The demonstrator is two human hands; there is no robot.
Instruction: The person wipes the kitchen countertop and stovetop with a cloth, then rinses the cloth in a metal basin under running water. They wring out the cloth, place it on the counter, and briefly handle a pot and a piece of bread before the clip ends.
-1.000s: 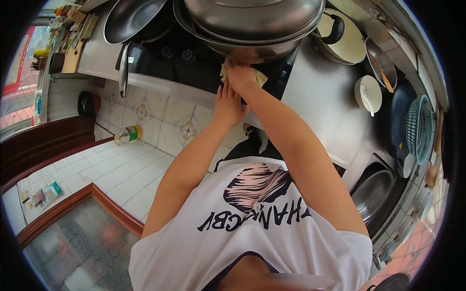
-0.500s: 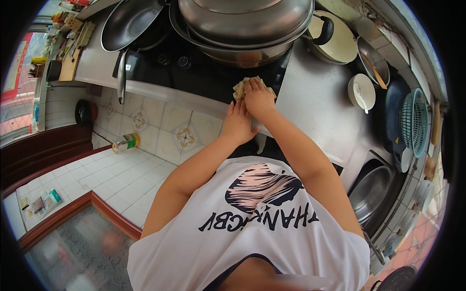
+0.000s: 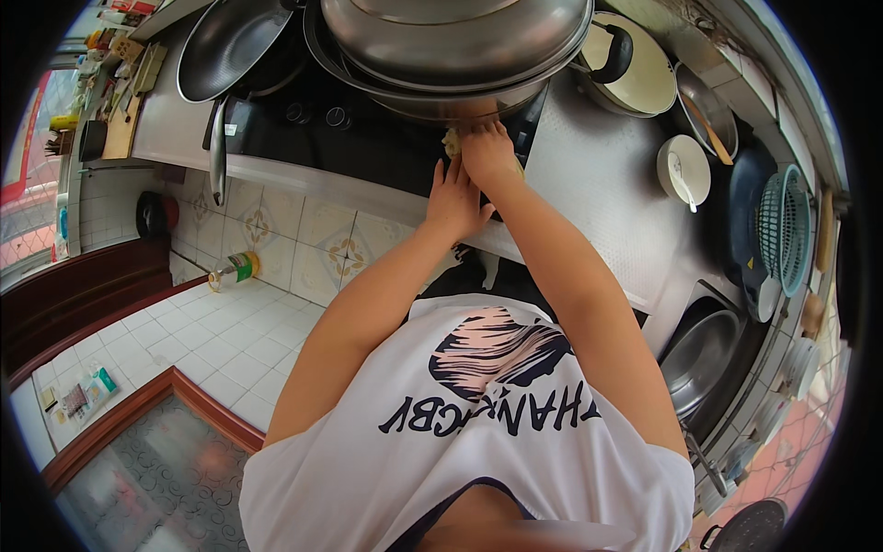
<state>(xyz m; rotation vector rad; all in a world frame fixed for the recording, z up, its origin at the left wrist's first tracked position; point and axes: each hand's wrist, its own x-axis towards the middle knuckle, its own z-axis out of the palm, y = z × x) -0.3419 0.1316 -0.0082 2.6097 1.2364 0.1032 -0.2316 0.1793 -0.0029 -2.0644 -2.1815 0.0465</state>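
On the black stove top, the right hand (image 3: 486, 152) now presses a yellow cloth (image 3: 452, 141) right under the rim of the big steel pot (image 3: 451, 55); half a second ago the cloth sat nearer the front edge. Its fingers curl down over the cloth. The left hand (image 3: 455, 198) lies flat and open just behind, holding nothing, and has moved forward too. A dark pan (image 3: 230, 46) sits left of the pot. The grey worktop (image 3: 598, 184) to the right carries a white bowl (image 3: 682, 170). Below, a bottle (image 3: 232, 270) lies on the white tiled floor (image 3: 184, 340).
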